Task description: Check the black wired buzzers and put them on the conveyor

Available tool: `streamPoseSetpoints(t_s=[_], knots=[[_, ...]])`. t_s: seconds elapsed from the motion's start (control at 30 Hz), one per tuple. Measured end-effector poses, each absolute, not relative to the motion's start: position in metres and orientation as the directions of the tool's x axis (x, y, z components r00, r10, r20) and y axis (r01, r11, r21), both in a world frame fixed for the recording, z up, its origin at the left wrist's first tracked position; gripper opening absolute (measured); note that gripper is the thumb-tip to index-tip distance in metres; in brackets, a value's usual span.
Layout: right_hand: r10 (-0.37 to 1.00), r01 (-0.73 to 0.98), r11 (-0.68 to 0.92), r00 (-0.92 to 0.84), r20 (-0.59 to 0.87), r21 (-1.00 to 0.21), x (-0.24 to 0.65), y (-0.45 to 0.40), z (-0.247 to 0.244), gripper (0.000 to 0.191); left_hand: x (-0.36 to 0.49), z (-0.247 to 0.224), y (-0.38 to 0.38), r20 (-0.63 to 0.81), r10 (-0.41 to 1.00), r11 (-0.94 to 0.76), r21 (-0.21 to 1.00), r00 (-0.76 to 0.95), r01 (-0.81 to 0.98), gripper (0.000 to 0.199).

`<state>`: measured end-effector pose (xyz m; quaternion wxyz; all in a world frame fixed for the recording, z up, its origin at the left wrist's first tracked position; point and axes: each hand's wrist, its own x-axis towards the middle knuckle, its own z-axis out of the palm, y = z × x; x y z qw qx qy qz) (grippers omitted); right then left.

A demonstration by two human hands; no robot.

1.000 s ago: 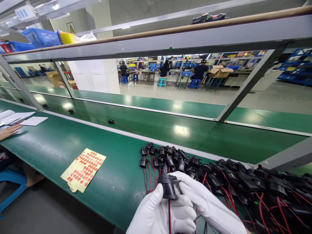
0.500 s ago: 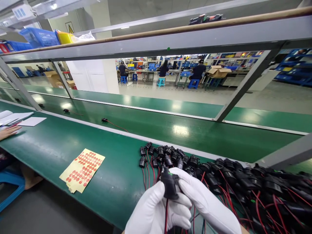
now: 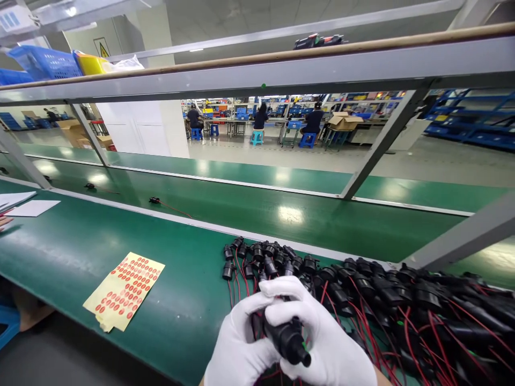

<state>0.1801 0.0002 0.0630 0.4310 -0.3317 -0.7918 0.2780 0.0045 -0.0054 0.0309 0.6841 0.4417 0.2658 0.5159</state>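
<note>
A black plastic part with a narrow nozzle-like end (image 3: 287, 340) is held between my two white-gloved hands, its tip tilted down to the right. My left hand (image 3: 241, 340) wraps round its left side, fingers curled. From above and the right, my right hand (image 3: 322, 332) grips it with bent fingers. Close behind and to the right lies a big pile of similar black parts (image 3: 426, 295) with red and black wires. On the green bench to the left rests a yellowish sheet of red oval stickers (image 3: 124, 292).
Behind the bench edge, a green belt (image 3: 225, 206) carries a few black parts with wires. Slanted metal posts (image 3: 382, 145) hold a shelf (image 3: 241, 75) above. Papers (image 3: 34, 208) and another person's fingers (image 3: 5, 221) are at the far left.
The black part has been turned so its narrow end points down towards the right. My right hand now wraps over it from above. The view has shifted slightly to the right.
</note>
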Motion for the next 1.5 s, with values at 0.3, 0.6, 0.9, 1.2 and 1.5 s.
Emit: streamPoseSetpoints(t_s=[0.3,0.6,0.9,1.2,1.5], knots=[[0.913,0.188,0.243,-0.376,0.159,-0.952,0.17,0.013,0.057,0.046,0.004,0.041,-0.008,0.036,0.918,0.064,0.969,0.395,-0.238,0.072],[0.843,0.994,-0.014,0.071,0.533,-0.111,0.256,0.174,0.183,0.044,-0.04,0.011,0.027,-0.091,0.995,0.078,0.958,-0.037,-0.276,0.065],[0.986,0.988,0.066,-0.044,-0.158,0.137,0.214,0.264,0.068,0.029,-0.063,-0.022,0.02,-0.202,0.978,0.185,0.952,-0.048,-0.245,0.05],[0.888,0.91,0.414,-0.408,-0.212,-0.018,0.123,0.179,0.028,0.03,-0.064,-0.035,0.034,-0.245,0.967,0.218,0.934,-0.066,-0.283,0.048],[0.868,0.872,0.465,-0.483,-0.115,-0.153,0.093,0.124,0.034,0.03,-0.062,-0.017,0.047,-0.213,0.977,0.185,0.894,-0.024,-0.407,0.046]])
